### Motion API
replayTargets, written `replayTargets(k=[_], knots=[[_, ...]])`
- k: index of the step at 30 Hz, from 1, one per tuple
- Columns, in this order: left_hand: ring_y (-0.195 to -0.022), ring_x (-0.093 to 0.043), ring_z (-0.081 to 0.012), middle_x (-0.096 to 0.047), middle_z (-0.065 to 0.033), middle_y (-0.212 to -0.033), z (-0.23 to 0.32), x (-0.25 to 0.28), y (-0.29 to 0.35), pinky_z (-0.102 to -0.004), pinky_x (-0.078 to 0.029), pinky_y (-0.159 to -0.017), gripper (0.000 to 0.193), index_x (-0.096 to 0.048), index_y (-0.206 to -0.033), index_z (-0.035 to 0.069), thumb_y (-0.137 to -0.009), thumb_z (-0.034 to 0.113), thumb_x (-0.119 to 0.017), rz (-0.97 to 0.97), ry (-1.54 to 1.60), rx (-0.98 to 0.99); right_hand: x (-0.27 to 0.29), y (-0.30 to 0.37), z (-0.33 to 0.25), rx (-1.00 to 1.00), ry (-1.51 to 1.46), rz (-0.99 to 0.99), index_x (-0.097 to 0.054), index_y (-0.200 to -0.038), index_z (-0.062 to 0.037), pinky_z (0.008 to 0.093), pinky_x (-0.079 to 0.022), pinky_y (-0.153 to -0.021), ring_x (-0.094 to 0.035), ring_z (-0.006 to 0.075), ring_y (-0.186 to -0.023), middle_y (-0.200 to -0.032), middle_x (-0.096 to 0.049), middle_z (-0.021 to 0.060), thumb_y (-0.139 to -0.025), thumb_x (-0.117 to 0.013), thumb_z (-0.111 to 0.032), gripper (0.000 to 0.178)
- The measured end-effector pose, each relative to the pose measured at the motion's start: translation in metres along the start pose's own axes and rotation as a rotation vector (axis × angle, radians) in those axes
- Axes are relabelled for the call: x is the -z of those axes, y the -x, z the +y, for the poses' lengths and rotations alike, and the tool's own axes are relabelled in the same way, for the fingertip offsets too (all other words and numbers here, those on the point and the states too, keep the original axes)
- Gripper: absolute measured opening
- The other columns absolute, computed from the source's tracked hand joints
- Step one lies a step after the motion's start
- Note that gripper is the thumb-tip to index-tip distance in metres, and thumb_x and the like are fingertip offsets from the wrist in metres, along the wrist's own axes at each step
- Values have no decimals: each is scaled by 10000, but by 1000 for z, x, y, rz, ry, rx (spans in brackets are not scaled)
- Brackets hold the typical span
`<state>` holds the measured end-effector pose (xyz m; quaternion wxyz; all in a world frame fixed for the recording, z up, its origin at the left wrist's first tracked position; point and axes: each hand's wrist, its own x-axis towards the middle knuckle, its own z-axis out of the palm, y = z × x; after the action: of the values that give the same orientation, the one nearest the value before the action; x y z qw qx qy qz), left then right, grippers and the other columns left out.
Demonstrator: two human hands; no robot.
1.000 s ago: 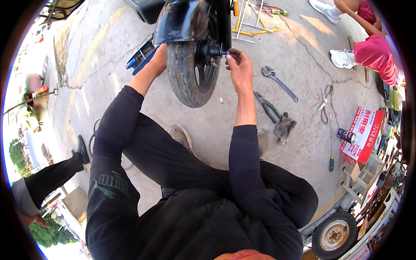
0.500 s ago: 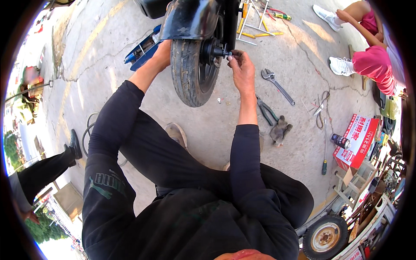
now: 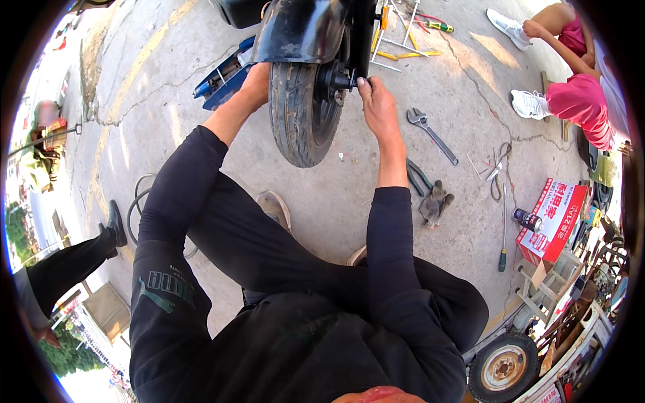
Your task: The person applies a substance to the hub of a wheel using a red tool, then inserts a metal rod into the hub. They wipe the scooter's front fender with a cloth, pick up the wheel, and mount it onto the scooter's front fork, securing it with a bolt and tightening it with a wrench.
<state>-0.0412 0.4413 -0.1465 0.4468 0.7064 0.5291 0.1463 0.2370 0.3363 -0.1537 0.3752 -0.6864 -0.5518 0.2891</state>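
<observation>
A front wheel with a treaded black tyre (image 3: 295, 127) stands upright ahead of me, under a glossy black fender (image 3: 299, 37). On its right side, a black hub (image 3: 329, 80) and a protruding axle end (image 3: 351, 80) show beside the fork leg. My right hand (image 3: 379, 107) is at that axle end, thumb along its tip and fingers curled; any small part within the grip is hidden. To the left of the tyre is my left hand (image 3: 256, 82), reaching behind wheel and fender, its fingers out of sight.
Right of the wheel lie an adjustable wrench (image 3: 433, 136), pliers (image 3: 418, 176), a small grey-brown animal or toy (image 3: 437, 203) and a screwdriver (image 3: 503, 235). Beyond are T-handle tools (image 3: 403, 50) and a seated person's shoes (image 3: 531, 104). A blue toolbox (image 3: 225, 77) sits left; a red-white box (image 3: 552, 218) right.
My right hand has shifted slightly right and turned; its thumb and finger pinched the axle end before, and now the thumb lies along its tip. The left hand stays behind the wheel.
</observation>
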Motion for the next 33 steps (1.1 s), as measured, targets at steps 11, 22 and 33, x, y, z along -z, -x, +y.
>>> replayTargets(k=[11, 22, 33], knots=[[-1250, -561, -344, -603, -172, -1344, -7, -1, -4, -395, -448, -1037, 440, -557, -1337, 56, -931, 166, -684, -1, 87, -1, 2, 3, -1, -196, -241, -13, -618, -771, 65, 418, -440, -583, -536, 248, -567, -602, -527, 152, -1062, -425, -479, 647], [-1418, -398, -311, -479, -134, -1511, -107, -29, -46, -378, -319, -1172, 521, -526, -1423, 83, -956, 309, -578, -18, 348, -195, 14, 7, -19, -247, 8, -106, -712, -940, -12, 546, -482, -801, -645, 487, -923, -894, -667, 306, -1036, -378, -540, 632], [-1463, -325, -320, -445, -117, -1546, -119, -18, -37, -386, -231, -1221, 536, -477, -1476, 85, -1003, 338, -483, -88, 451, -179, 2, 3, -20, -161, -16, -123, -666, -916, -1, 534, -481, -759, -636, 484, -864, -845, -663, 279, -1050, -402, -459, 545]])
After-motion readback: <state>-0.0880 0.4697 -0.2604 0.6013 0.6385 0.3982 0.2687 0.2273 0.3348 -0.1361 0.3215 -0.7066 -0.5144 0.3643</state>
